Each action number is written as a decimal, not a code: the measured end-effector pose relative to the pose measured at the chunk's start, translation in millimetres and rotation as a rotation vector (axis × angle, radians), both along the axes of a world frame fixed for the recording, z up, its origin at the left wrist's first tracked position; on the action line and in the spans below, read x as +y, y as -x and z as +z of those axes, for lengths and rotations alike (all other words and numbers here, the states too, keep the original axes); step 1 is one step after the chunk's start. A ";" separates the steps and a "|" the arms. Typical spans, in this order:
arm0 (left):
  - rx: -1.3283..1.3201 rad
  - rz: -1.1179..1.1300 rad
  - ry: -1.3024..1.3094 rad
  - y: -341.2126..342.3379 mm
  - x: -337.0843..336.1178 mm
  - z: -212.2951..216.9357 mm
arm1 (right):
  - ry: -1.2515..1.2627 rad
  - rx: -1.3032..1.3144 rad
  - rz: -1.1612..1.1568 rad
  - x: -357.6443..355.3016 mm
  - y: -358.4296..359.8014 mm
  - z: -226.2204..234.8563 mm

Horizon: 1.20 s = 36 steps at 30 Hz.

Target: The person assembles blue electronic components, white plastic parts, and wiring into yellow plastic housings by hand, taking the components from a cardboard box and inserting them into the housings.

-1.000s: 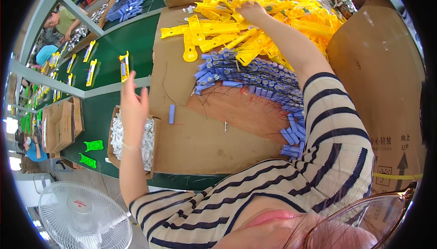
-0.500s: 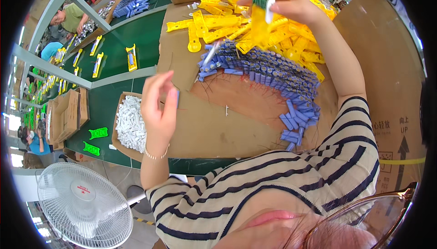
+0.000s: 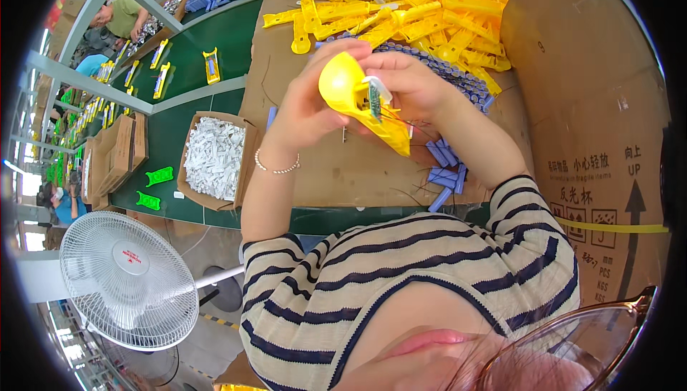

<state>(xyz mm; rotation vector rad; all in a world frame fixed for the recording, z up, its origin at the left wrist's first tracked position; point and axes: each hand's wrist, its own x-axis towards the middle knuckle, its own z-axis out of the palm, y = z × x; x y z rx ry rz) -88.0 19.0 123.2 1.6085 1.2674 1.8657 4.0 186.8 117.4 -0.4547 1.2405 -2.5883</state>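
Half a second ago the right hand (image 3: 411, 87) was up at the pile of yellow housings (image 3: 408, 5) lifting one out, and the left hand (image 3: 311, 101) hovered open and empty over the cardboard sheet (image 3: 322, 169). Now both hands have come together close under the camera, at the picture's centre. The yellow housing (image 3: 358, 98) lies between them, its round end toward 10 o'clock and its narrow end toward 5 o'clock. The left fingers wrap the round end; the right fingers close on the middle, where a small circuit board (image 3: 373, 101) with thin wires shows.

Blue cells (image 3: 447, 169) lie in a band behind the hands, from 12 to 5 o'clock. A box of white parts (image 3: 215, 158) sits at 9 o'clock, just beside the sheet's left edge. Bare cardboard shows below the hands toward 6 o'clock, ending at the table's near edge. A tall carton (image 3: 594, 140) walls the right side at 3 o'clock.
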 end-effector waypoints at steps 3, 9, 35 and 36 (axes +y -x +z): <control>0.318 0.220 -0.059 -14.1 -2.9 -6.4 | -0.020 -0.136 -0.086 -14.9 -15.5 1.3; -0.292 0.306 -0.121 -54.5 -17.8 -20.1 | -0.053 -0.331 0.261 -11.0 -25.1 -35.2; -0.639 -0.138 0.387 -61.2 -50.7 -51.0 | -0.667 0.230 0.004 -14.2 -47.5 -83.5; -0.634 -0.140 0.391 -61.9 -53.6 -46.6 | -0.490 0.135 0.009 -22.7 -48.8 -91.3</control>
